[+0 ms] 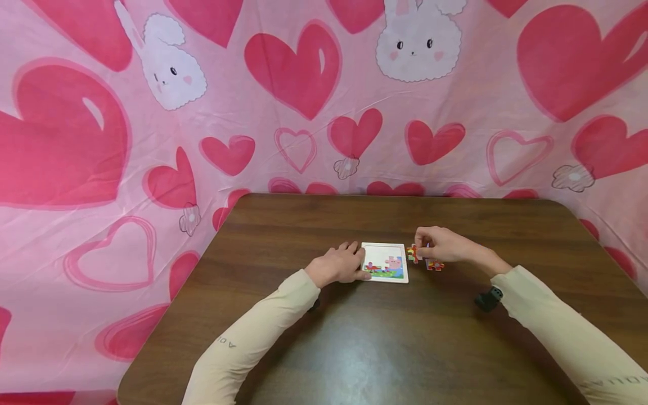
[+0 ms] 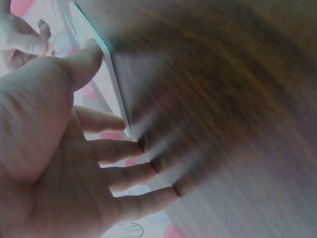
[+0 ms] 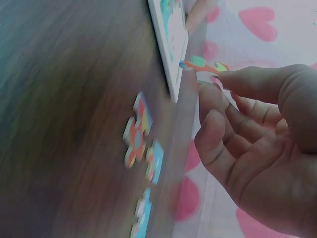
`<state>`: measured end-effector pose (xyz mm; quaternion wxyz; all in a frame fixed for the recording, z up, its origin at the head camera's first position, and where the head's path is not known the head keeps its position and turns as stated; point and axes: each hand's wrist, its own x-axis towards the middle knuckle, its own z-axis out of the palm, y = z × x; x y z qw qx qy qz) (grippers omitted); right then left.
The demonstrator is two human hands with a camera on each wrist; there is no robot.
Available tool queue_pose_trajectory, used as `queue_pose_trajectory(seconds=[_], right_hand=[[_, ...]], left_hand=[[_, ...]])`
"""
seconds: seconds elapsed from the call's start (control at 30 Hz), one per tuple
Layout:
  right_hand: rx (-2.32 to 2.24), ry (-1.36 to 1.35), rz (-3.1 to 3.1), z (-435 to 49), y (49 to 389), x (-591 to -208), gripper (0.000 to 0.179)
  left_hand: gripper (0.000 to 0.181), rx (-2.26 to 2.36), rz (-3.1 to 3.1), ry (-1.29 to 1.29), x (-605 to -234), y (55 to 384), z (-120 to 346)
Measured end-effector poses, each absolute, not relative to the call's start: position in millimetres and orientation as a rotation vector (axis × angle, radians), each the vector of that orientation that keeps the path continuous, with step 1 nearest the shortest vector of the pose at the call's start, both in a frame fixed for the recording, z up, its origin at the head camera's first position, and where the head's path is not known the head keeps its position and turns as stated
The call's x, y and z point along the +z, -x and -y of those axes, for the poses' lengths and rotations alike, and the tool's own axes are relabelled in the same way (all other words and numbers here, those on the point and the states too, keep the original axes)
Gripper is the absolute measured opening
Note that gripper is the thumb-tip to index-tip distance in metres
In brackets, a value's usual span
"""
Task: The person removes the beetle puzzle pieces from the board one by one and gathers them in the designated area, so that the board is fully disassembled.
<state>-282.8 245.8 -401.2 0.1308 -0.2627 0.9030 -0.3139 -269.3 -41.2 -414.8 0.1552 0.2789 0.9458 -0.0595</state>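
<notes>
A small white-framed jigsaw board (image 1: 385, 246) lies on the table, its lower part filled with pieces showing a pink pig face, red shapes and green ground. My left hand (image 1: 336, 263) rests at the board's left side. Its thumb (image 2: 89, 62) lies on the frame and the other fingertips touch the table beside it, fingers spread. Just right of the board, my right hand (image 1: 445, 244) pinches a red, yellow and green jigsaw piece (image 3: 203, 65) between thumb and forefinger, raised above the table. Beneath that hand lies a loose red jigsaw piece (image 1: 435, 264).
In the right wrist view, loose pieces lie on the wood: an orange-red piece (image 3: 136, 141), a light blue piece (image 3: 155, 161) and another blue piece (image 3: 142, 218). The brown table (image 1: 304, 225) ends against a pink heart-patterned cloth (image 1: 314, 169).
</notes>
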Motion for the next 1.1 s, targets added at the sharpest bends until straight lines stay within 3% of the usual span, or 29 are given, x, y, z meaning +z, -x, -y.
queue_pose_trajectory(seconds=[1.1], right_hand=[[-0.805, 0.577, -2.550, -318.6, 270.1, -404.0, 0.008]], left_hand=[[0.081, -0.172, -2.711, -0.802, -412.6, 266.8, 43.0]])
